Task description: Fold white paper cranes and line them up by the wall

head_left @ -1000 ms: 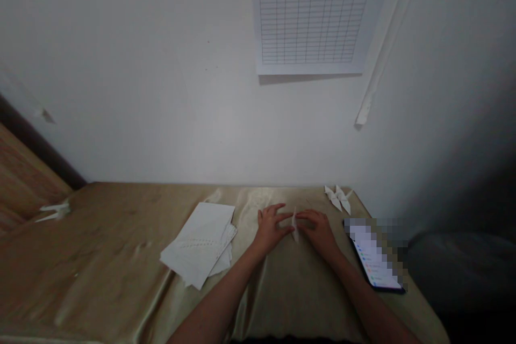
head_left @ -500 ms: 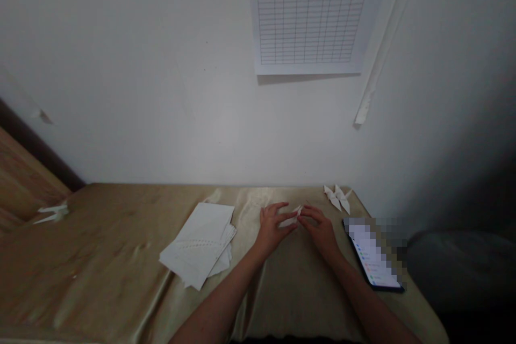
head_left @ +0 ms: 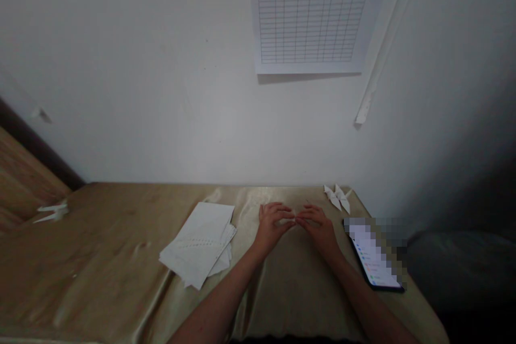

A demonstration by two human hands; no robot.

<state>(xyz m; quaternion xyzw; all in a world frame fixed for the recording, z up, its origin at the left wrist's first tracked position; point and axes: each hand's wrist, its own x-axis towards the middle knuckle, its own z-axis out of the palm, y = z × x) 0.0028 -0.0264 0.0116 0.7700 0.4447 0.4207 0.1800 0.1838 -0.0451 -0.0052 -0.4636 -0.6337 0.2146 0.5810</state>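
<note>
Over the middle of the cloth-covered table, my left hand [head_left: 274, 224] and my right hand [head_left: 317, 226] meet at the fingertips. Both pinch a small piece of folded white paper [head_left: 295, 219], and the fingers hide most of it, so its shape does not show. Beyond my right hand, near the wall, two white folded-paper figures [head_left: 337, 197] with pointed tips lie side by side. A stack of white paper sheets [head_left: 197, 244] lies to the left of my left hand, its sheets fanned unevenly.
A phone with a lit screen [head_left: 374, 258] lies to the right of my right forearm. The gold cloth [head_left: 108, 258] has wrinkles and folds. White scraps [head_left: 52, 210] sit at the far left. A printed table sheet [head_left: 310, 21] hangs on the wall behind.
My fingertips have closed in around the folded paper, which shows less than before. My left fingers have drawn closer together; the other things lie where they were.
</note>
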